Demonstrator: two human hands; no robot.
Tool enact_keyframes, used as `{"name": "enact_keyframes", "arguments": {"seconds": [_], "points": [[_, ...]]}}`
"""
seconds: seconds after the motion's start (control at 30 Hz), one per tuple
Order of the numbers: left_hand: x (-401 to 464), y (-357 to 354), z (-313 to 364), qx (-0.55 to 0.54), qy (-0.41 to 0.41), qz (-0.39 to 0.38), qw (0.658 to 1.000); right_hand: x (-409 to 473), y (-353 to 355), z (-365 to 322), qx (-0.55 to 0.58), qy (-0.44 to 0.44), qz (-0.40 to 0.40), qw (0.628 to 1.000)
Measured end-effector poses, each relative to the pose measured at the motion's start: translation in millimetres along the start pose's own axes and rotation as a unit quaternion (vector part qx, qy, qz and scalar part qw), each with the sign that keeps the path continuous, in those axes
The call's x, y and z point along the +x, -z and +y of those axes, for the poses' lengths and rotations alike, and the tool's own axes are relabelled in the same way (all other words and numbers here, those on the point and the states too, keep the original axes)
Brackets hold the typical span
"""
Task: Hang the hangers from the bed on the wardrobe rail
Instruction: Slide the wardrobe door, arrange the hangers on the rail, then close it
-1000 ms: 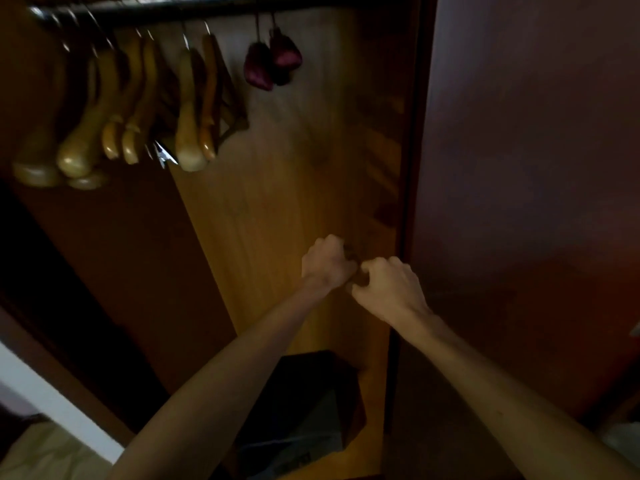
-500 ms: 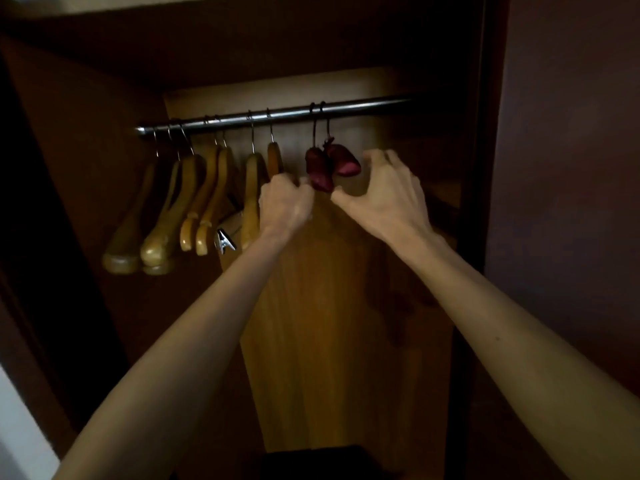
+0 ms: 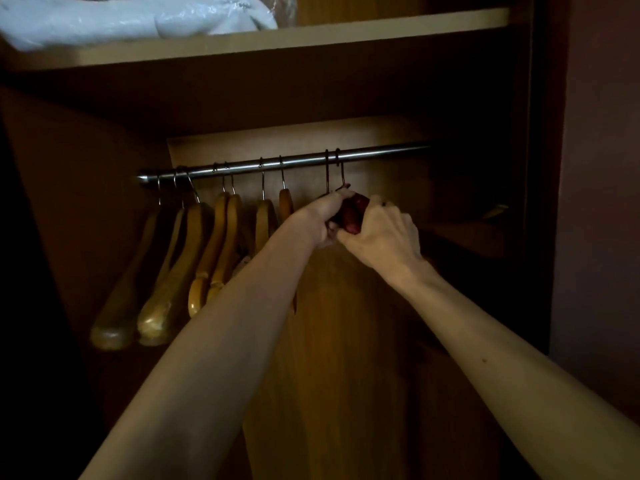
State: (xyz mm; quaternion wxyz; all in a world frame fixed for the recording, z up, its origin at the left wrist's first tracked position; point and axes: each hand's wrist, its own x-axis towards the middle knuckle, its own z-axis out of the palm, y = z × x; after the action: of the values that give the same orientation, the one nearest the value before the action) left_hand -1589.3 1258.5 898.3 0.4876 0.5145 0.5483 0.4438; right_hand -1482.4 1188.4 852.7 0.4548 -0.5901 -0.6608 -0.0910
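Both my left hand (image 3: pixel 325 220) and right hand (image 3: pixel 384 230) curl around the dark red hangers (image 3: pixel 351 214) hooked on the rail (image 3: pixel 381 153). I'd steady them gently, check both hooks seat fully, then let go slowly.

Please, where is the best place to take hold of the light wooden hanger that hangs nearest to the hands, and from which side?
Take the light wooden hanger at its neck, just under the metal hook, coming from the front. It hangs edge-on, so thumb and fingers probably close best across its thin faces from left and right. The left hand and right hand currently hold the dark red hangers beside it on the rail.
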Motion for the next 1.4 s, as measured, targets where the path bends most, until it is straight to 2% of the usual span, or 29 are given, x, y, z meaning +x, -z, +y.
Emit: {"name": "enact_keyframes", "arguments": {"seconds": [0.23,0.4,0.53,0.73,0.9,1.0,1.07,1.17,1.27,1.4], "points": [[25.1,-3.3,19.2,-0.062,-0.016,-0.009,0.998,28.6,8.6,-8.3,-0.01,-0.012,0.011,1.0],[51.6,-6.9,28.5,-0.125,0.008,0.003,0.992,55.8,11.4,-17.7,-0.034,-0.022,-0.012,0.999],[55.6,-28.4,-1.4,-0.154,0.039,-0.03,0.987,35.1,1.8,2.3,-0.049,-0.027,-0.034,0.998],[24.1,-68.9,-82.9,-0.199,0.024,-0.056,0.978,-59.6,-14.5,60.0,-0.027,-0.021,-0.042,0.999],[-5.9,-71.7,-172.1,-0.173,0.067,-0.086,0.979,-139.6,-26.7,96.3,-0.007,-0.024,-0.119,0.993],[-24.0,-57.0,-219.4,-0.145,0.078,-0.094,0.982,-174.0,-31.7,114.9,0.094,-0.061,-0.235,0.966],[-38.8,-42.1,-246.8,-0.103,0.094,-0.101,0.985,-187.4,-40.9,128.8,0.14,-0.073,-0.274,0.949],[-64.7,-16.2,-278.4,-0.046,0.147,-0.152,0.976,-195.1,-59.7,144.8,0.126,-0.062,-0.294,0.945],[-89.1,11.0,-300.3,-0.024,0.216,-0.196,0.956,-199.6,-83.8,153.8,0.083,-0.033,-0.356,0.93],[-109.5,46.1,-329.4,0.026,0.247,-0.236,0.94,-200.4,-104.6,156.6,0.052,0.008,-0.43,0.901]]}}
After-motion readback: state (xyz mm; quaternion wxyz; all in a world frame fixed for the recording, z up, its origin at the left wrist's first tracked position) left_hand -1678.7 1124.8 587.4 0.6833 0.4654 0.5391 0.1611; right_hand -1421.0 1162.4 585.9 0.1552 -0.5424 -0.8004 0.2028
